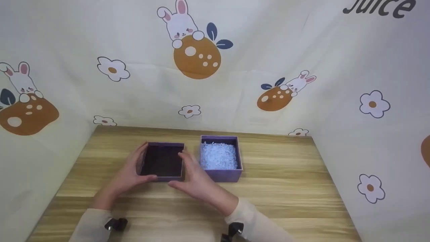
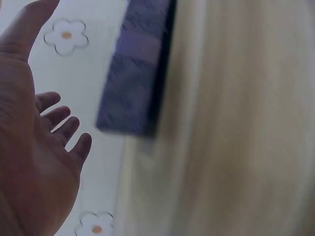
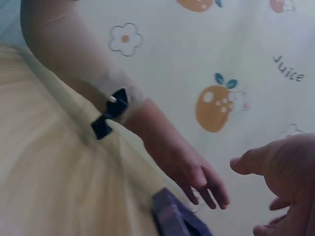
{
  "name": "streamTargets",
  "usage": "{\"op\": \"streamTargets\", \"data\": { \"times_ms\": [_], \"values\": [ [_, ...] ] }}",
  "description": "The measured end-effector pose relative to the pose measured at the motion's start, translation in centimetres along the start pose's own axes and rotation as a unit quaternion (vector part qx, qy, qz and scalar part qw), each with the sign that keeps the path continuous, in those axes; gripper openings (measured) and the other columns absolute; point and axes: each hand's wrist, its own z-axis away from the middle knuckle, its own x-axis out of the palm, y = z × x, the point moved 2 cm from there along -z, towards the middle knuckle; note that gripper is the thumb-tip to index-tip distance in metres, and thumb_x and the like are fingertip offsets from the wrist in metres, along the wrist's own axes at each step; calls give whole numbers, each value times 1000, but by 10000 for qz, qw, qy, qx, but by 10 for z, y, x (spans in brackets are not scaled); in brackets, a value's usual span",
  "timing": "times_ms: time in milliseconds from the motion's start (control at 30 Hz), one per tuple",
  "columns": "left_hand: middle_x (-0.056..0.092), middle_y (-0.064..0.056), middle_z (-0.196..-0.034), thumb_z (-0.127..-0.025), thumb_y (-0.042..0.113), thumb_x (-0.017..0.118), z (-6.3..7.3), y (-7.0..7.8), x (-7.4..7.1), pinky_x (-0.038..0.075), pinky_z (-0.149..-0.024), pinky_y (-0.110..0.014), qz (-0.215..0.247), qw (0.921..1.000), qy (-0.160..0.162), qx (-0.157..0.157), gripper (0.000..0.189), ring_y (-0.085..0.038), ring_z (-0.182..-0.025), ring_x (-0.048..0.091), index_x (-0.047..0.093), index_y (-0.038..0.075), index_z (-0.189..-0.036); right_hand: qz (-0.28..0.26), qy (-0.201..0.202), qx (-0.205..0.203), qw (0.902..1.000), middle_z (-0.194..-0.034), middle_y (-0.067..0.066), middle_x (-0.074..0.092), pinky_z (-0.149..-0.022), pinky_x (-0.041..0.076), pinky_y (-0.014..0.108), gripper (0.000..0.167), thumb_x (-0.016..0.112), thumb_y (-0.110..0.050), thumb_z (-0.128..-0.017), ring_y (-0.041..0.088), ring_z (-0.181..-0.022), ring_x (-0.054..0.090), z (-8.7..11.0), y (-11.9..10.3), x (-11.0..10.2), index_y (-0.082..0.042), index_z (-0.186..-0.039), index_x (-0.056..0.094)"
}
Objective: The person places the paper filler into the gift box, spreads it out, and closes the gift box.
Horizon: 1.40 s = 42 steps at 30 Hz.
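A shallow purple box part with a dark inside (image 1: pixel 163 162), perhaps a lid, lies hollow side up on the table. My left hand (image 1: pixel 129 176) is at its left side, thumb by the front edge and fingers by the far left corner. The right hand (image 1: pixel 198 181) stands at its right side, fingers and thumb spread. In the left wrist view the patterned purple side (image 2: pixel 130 83) shows a gap from the left palm and fingers (image 2: pixel 78 147). The right wrist view shows a purple corner (image 3: pixel 170 211) beside the left hand, with the right thumb (image 3: pixel 248 162) held apart.
Just to the right stands a purple box (image 1: pixel 223 175) filled with pale shredded paper (image 1: pixel 219 156). The wooden table (image 1: pixel 278 188) is bounded by a printed cloth (image 1: pixel 147 90) at the back and both sides. Black straps (image 1: pixel 116 224) sit on the wrists.
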Motion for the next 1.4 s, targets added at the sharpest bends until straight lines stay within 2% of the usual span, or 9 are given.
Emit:
{"op": "streamTargets", "data": {
  "times_ms": [100, 200, 333, 533, 767, 967, 1100, 1300, 1400],
  "values": [
    [22, -28, -179, -80, 36, 102, 3, -11, 0, 20, -126, -79, -10, 9998, 8, -215, 127, -56, -162, 20, 24, 7, -175, -180, 247, 246, 9992, -181, 22, 18, -131, 33, 50, 110, 92, -36, -92, 38, -161, 34, -3, 8, 19, -4, -174, 25],
    [23, -31, -177, -80, 43, 101, 4, -20, 0, 21, -127, -77, 44, 9987, -97, -498, 133, -56, -161, 25, 17, 7, -177, -381, 521, 436, 9970, -182, 22, 13, -130, 35, 49, 117, 94, -29, -90, 39, -161, 33, -7, 20, 33, -3, -176, 19],
    [26, -34, -175, -78, 43, 102, 2, -28, 1, 22, -129, -71, 237, 9967, -207, -750, 140, -55, -159, 30, 10, 4, -176, -520, 849, 567, 9934, -182, 24, 9, -129, 35, 50, 121, 96, -23, -87, 43, -161, 32, -15, 36, 46, -1, -175, 15],
    [27, -33, -175, -76, 39, 103, -1, -33, 0, 17, -131, -72, 377, 9951, -411, -818, 142, -54, -160, 29, 10, -1, -175, -768, 1259, 774, 9860, -174, 27, 26, -130, 34, 50, 120, 97, -20, -84, 43, -157, 40, -28, 56, 59, 3, -173, 19],
    [28, -32, -175, -76, 28, 104, -5, -33, 1, 14, -132, -70, 582, 9933, -573, -824, 138, -52, -160, 28, 12, -4, -174, -997, 1656, 723, 9785, -164, 24, 45, -129, 38, 51, 117, 97, -7, -78, 39, -150, 48, -39, 69, 67, 2, -171, 27],
    [37, -31, -172, -79, 23, 101, -4, -33, -2, 19, -131, -67, 688, 9922, -595, -849, 123, -48, -156, 37, 25, 0, -173, -889, 1633, 699, 9801, -165, 19, 49, -129, 38, 50, 113, 99, -10, -77, 36, -150, 48, -39, 69, 66, -2, -169, 36],
    [37, -31, -172, -80, 26, 101, -2, -31, -5, 19, -130, -69, 600, 9921, -605, -922, 122, -49, -155, 37, 26, 2, -173, -913, 1610, 781, 9796, -167, 19, 47, -129, 37, 50, 113, 100, -12, -77, 36, -151, 48, -39, 67, 67, -2, -170, 36],
    [42, -32, -168, -80, 27, 101, 1, -25, -13, 26, -128, -69, 379, 9933, -595, -917, 119, -48, -149, 44, 31, -1, -171, -1063, 1488, 815, 9798, -167, 17, 47, -129, 38, 49, 113, 100, -15, -78, 33, -150, 50, -39, 61, 67, -7, -171, 37],
    [43, -32, -167, -79, 27, 101, 1, -18, -19, 26, -128, -71, 300, 9943, -552, -860, 117, -50, -150, 43, 33, -3, -170, -1102, 1469, 746, 9802, -168, 17, 46, -129, 37, 49, 113, 100, -16, -79, 33, -151, 48, -38, 54, 63, -7, -172, 36]
  ]
}}
